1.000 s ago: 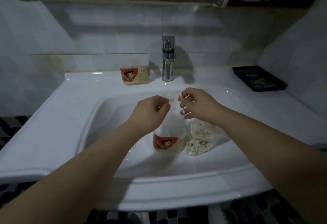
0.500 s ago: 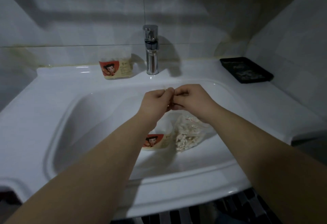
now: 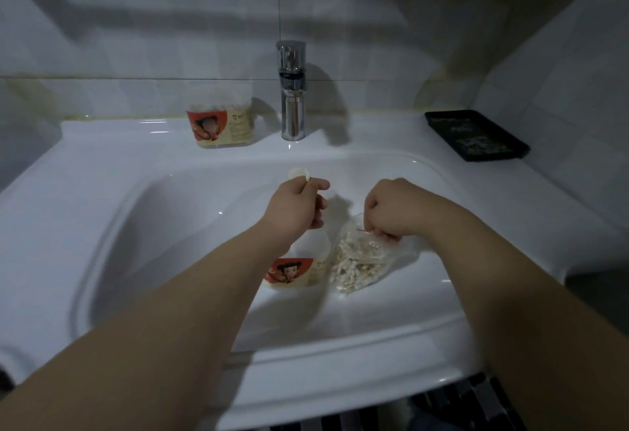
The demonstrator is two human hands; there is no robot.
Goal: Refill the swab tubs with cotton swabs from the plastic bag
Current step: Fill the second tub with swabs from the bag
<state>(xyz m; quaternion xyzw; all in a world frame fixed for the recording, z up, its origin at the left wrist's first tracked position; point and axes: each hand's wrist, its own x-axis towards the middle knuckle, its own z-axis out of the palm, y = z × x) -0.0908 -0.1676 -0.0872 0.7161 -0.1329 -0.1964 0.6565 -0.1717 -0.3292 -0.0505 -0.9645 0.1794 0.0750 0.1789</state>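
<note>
A clear swab tub [image 3: 299, 269] with a red cartoon label stands in the white sink basin [image 3: 170, 226], partly hidden by my left forearm. Touching its right side lies a clear plastic bag [image 3: 357, 263] full of cotton swabs. My left hand [image 3: 294, 207] hovers above the tub and pinches a few cotton swabs [image 3: 301, 173], their white tips sticking up past my fingers. My right hand [image 3: 391, 207] is curled down onto the bag's top edge and pinches it. A second swab tub [image 3: 221, 124] stands on the ledge left of the faucet.
A chrome faucet [image 3: 291, 90] rises at the back of the basin. A black tray [image 3: 476, 134] lies on the counter at the right, by the tiled wall. A metal rail runs along the top edge.
My hands, which met above the tub, have parted. The left hand moved left with the swabs; the right hand dropped to the bag's top.
</note>
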